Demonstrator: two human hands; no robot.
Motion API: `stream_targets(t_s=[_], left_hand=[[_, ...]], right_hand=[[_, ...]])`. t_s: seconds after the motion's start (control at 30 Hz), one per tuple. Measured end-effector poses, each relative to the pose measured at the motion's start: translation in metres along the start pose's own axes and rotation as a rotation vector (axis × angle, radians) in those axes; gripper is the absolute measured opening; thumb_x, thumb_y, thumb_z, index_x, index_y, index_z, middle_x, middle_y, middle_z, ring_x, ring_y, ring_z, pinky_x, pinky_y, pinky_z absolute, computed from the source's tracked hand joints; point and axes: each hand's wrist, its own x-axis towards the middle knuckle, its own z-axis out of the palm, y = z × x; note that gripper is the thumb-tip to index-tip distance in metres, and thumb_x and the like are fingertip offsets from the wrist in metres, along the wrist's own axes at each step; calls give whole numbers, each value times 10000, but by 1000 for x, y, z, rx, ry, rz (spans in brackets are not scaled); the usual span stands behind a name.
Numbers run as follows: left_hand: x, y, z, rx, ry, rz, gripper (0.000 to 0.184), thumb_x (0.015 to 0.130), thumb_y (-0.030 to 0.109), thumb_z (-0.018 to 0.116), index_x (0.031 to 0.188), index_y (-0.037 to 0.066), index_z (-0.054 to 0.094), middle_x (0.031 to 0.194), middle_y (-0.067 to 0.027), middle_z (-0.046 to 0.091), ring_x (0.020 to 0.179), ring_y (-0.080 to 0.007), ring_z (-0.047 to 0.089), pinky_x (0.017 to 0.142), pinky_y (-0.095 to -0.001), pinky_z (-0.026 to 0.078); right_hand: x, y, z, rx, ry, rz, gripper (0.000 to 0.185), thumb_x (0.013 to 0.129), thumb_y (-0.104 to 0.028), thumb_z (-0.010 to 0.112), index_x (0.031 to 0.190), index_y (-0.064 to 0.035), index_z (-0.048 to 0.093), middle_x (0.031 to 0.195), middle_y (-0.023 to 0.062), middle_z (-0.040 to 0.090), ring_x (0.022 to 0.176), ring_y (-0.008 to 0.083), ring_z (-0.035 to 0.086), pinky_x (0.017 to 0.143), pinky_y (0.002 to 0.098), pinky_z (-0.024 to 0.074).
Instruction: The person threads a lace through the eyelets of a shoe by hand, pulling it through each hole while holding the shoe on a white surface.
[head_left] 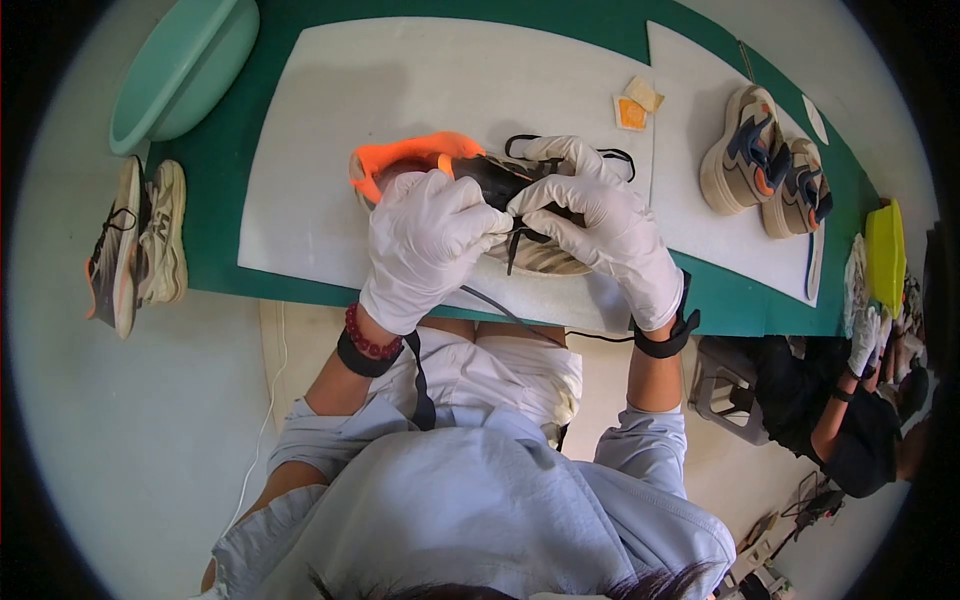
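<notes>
Near the front edge of the green surface, on a white sheet: one shoe, orange collar to the left. Set close to the body, presumably so both forearms reach it easily. Left grip, gloved, fingertips together, apparently pinching the black lace beside the dark tongue; its place by the collar may also steady the shoe. Right grip faces it, thumb and forefinger drawn together, seemingly on the same lace, perhaps for tension; exact contact partly hidden by gloves.

Around: teal basin at back left, pale shoes at the left edge, small orange packet behind, blue-and-beige pair on a second sheet. Beyond, right: co-worker by a grey stool. Pale wall left.
</notes>
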Motion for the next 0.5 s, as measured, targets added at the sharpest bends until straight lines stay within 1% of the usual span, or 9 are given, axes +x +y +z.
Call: stream_targets(t_s=[0.1,0.2,0.3,0.5], left_hand=[[1,0,0,1,16,10,219,686,164,873,895,213,826,812,47,611,820,-190,613,809,-363,476],[1,-1,1,-7,30,10,220,686,166,869,897,217,831,809,51,610,814,-186,612,810,-362,475],[0,0,1,-22,32,7,215,688,165,867,893,217,831,807,51,608,809,-188,610,808,-362,473],[0,-2,2,-10,34,12,202,697,171,872,890,219,834,798,51,606,804,-190,608,796,-365,469]], right_hand=[[1,2,4,-43,50,-31,123,922,-161,806,1038,-130,781,1360,114,652,1196,349,651,995,413,550],[2,12,7,-65,87,-115,105,928,-157,801,1022,-125,766,1356,117,652,1179,345,667,970,406,562],[2,11,6,-28,85,-90,97,928,-149,800,1010,-117,760,1343,122,653,1155,344,678,959,398,565],[3,14,8,2,149,-144,93,917,-104,802,991,-81,750,1277,135,660,1138,334,687,961,381,567]])
